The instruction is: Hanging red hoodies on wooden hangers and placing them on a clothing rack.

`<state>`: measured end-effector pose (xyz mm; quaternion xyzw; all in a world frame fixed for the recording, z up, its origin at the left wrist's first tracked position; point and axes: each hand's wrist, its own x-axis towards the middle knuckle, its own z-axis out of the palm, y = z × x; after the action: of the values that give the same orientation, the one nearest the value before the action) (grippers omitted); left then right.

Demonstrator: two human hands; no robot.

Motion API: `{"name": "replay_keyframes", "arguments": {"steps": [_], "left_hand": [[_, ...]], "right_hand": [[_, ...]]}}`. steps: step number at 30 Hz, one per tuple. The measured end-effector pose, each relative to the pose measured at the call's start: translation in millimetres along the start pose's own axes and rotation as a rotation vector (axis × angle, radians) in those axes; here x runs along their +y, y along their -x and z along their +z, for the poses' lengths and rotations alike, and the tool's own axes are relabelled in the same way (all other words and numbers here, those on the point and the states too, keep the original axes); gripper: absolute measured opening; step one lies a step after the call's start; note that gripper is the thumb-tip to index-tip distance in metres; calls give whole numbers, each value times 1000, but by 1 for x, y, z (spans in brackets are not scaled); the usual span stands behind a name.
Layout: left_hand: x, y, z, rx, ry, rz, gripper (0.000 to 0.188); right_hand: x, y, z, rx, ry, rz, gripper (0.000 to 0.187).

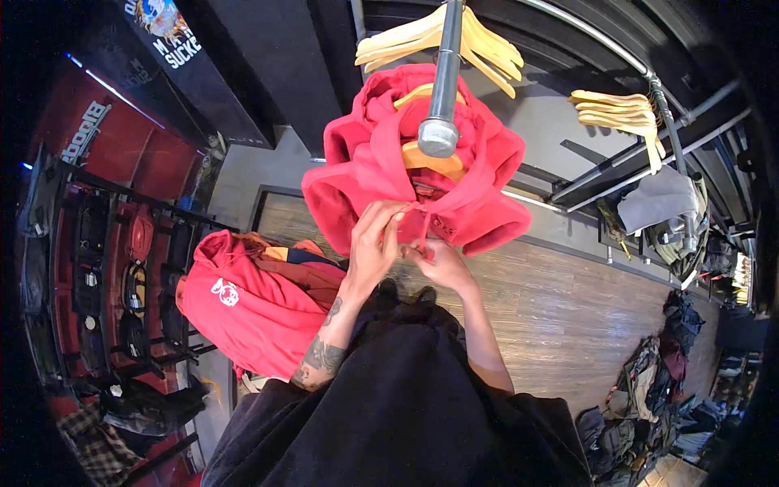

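Note:
A red hoodie (349,191) hangs in front of me on a wooden hanger (434,161), with another red hoodie close behind it. My left hand (376,243) is closed, its fingertips pinching at the hoodie's neckline where the drawstring (423,227) comes out. Just below and to the right, my right hand (439,265) is closed around the hanging drawstring. The exact grip of the left fingertips is small in view, but they meet at the cord's top.
A dark metal rail (445,89) ends above the hoodies. Bare wooden hangers (406,39) hang behind, more hangers (621,114) at right. Red hoodies (251,308) lie piled at left beside a bag rack (122,276). Clothes (641,406) heap on the wooden floor (544,300) at right.

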<state>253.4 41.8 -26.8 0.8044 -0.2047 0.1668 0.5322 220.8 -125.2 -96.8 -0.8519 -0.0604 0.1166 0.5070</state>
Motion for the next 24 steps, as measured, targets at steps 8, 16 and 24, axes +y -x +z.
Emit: {"name": "replay_keyframes", "arguments": {"steps": [8, 16, 24], "left_hand": [[4, 2, 16, 102, 302, -19, 12], [8, -1, 29, -44, 338, -20, 21], [11, -6, 29, -6, 519, -216, 19]], "right_hand": [[-49, 31, -23, 596, 187, -353, 20], [-57, 5, 4, 570, -400, -394, 19], [-47, 1, 1, 650, -422, -343, 16]]}}
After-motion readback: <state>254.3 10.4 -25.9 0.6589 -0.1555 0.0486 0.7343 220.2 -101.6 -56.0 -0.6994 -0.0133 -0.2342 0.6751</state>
